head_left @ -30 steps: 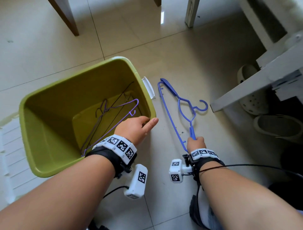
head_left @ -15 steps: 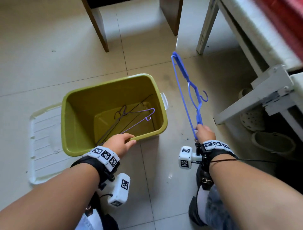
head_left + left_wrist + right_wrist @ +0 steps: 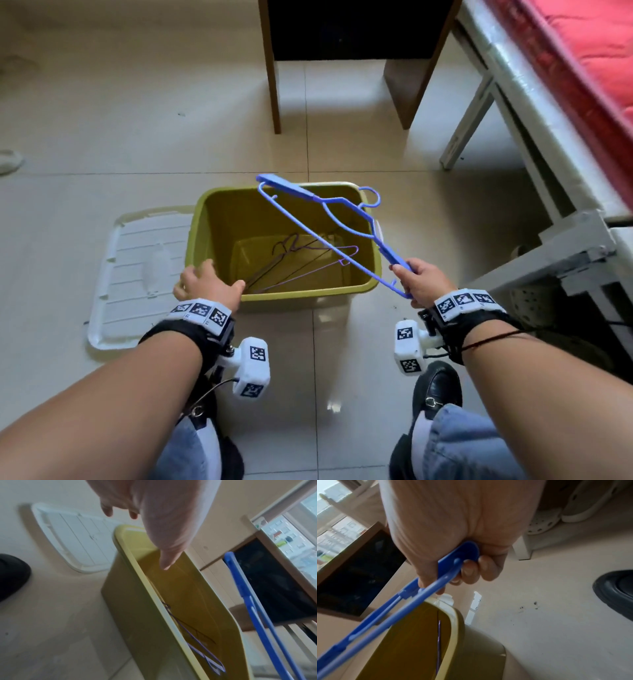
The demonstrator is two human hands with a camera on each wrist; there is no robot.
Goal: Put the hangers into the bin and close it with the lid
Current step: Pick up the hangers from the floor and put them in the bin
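I am standing over the green bin (image 3: 368, 274), which is sitting open on the floor with the white lid (image 3: 137, 274) lying flat just to its left. My right hand (image 3: 423, 282) is clenching one end of the blue hanger (image 3: 329, 236), holding it slanted above the bin's opening. My left hand (image 3: 205, 286) is hovering at the near rim, fingers relaxed and grasping nothing. Thin wire hangers (image 3: 301, 263) are lying inside. The blue one looks long; its far end may be catching the rim, or snagging those wires.
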